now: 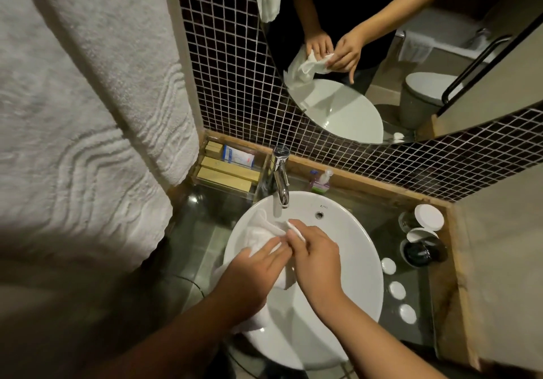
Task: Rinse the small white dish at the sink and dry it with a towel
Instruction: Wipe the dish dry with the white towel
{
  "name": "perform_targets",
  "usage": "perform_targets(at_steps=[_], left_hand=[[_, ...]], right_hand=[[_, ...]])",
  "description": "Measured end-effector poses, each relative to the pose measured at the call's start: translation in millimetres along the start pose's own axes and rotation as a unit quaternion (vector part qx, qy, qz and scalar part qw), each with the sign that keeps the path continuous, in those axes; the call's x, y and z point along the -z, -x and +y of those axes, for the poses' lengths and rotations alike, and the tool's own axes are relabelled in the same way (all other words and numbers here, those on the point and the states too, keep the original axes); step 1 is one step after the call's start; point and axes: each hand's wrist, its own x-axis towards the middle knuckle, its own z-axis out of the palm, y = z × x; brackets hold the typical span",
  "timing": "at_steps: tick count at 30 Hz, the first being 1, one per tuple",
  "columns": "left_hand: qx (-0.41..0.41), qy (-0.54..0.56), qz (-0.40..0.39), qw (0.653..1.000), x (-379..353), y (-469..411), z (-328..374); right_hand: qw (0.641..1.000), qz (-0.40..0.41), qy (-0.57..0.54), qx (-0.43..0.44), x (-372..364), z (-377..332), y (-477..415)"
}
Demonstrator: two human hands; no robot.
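Note:
Over the white oval sink basin point(346, 261) my two hands meet. My right hand point(316, 256) pinches a small white dish point(295, 229) by its edge, only a sliver of the dish showing above my fingers. My left hand point(249, 273) grips a white towel point(260, 229) that is bunched against the dish and hangs down past my wrist into the basin. The chrome faucet point(281, 179) stands just behind the hands, and no water is visible from its spout.
A large white towel point(88, 114) hangs at the left. A clear tray of boxed toiletries point(227, 170) sits left of the faucet, a small bottle point(320, 183) to its right. Lidded cups point(423, 231) and three small white discs point(396, 290) line the right counter. A round mirror point(382, 55) hangs above.

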Motion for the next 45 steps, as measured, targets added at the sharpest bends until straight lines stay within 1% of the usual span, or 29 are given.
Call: perform_targets(at_steps=[3, 5, 8, 9, 11, 13, 15, 17, 18, 20, 22, 23, 24, 26, 27, 29, 31, 35, 37, 39, 42, 45], left_hand=[[0.022, 0.019, 0.043, 0.999, 5.4, -0.8, -13.5], [0.036, 0.026, 0.085, 0.995, 10.6, -1.4, -20.3], [0.069, 0.023, 0.141, 0.987, 21.7, -4.1, -28.4], [0.083, 0.02, 0.137, 0.987, 25.5, -7.5, -29.4], [0.13, 0.04, 0.054, 0.989, 34.1, -20.3, -30.0], [0.172, 0.054, -0.018, 0.983, 41.5, -30.7, -33.2], [0.182, 0.067, -0.037, 0.98, 51.1, -37.9, -40.9], [0.161, 0.094, -0.039, 0.982, 60.2, -39.6, -47.5], [0.134, 0.106, -0.04, 0.985, 62.1, -40.0, -47.6], [0.051, 0.13, -0.04, 0.989, 62.9, -42.9, -42.3], [-0.021, 0.166, -0.039, 0.985, 56.8, -44.4, -37.5], [-0.024, 0.204, -0.039, 0.978, 54.3, -44.7, -38.8], [0.001, 0.254, -0.038, 0.966, 52.9, -43.8, -42.7], [0.093, 0.358, -0.038, 0.928, 54.6, -38.6, -49.9], [0.127, 0.402, -0.034, 0.906, 56.9, -35.9, -50.3], [0.157, 0.47, -0.015, 0.869, 58.3, -32.2, -47.5], [0.172, 0.501, 0.006, 0.848, 58.0, -32.0, -44.1], [0.218, 0.551, 0.025, 0.805, 61.4, -33.7, -44.7], [0.243, 0.557, 0.031, 0.794, 63.6, -33.6, -45.8], [0.244, 0.553, 0.032, 0.796, 65.7, -32.9, -45.7], [0.242, 0.554, 0.037, 0.795, 70.1, -29.9, -42.6], [0.241, 0.545, 0.038, 0.802, 74.0, -26.9, -42.2]], right_hand=[[0.997, -0.001, -0.073, -0.033, 10.6, 0.5, -1.0], [0.99, 0.003, -0.132, -0.054, 18.8, -0.9, -0.5], [0.981, -0.012, -0.185, -0.058, 28.4, -1.1, 0.5], [0.979, -0.028, -0.196, -0.051, 30.3, -1.9, 0.9], [0.975, -0.067, -0.208, -0.034, 32.2, -5.1, 0.5], [0.97, -0.101, -0.22, -0.02, 36.2, -9.6, -2.2], [0.969, -0.123, -0.216, 0.005, 45.5, -11.8, -7.8], [0.967, -0.148, -0.199, 0.056, 55.4, -14.3, -12.7], [0.965, -0.154, -0.19, 0.091, 58.1, -16.8, -14.4], [0.961, -0.153, -0.171, 0.157, 56.8, -24.0, -17.0], [0.962, -0.138, -0.144, 0.189, 51.2, -30.1, -20.4], [0.963, -0.13, -0.134, 0.195, 49.3, -31.1, -23.2], [0.964, -0.128, -0.134, 0.191, 48.7, -30.5, -26.1], [0.961, -0.151, -0.157, 0.17, 49.3, -27.3, -30.7], [0.958, -0.164, -0.166, 0.166, 49.3, -26.0, -31.4], [0.951, -0.188, -0.171, 0.175, 46.2, -25.0, -29.1], [0.947, -0.2, -0.167, 0.186, 41.1, -25.0, -26.0], [0.946, -0.192, -0.176, 0.192, 34.7, -26.9, -24.4], [0.942, -0.198, -0.168, 0.214, 31.6, -30.2, -21.9], [0.944, -0.189, -0.155, 0.221, 30.7, -32.6, -20.6], [0.958, -0.165, -0.118, 0.201, 34.6, -33.8, -21.3], [0.968, -0.176, -0.055, 0.169, 37.0, -35.5, -20.5]])
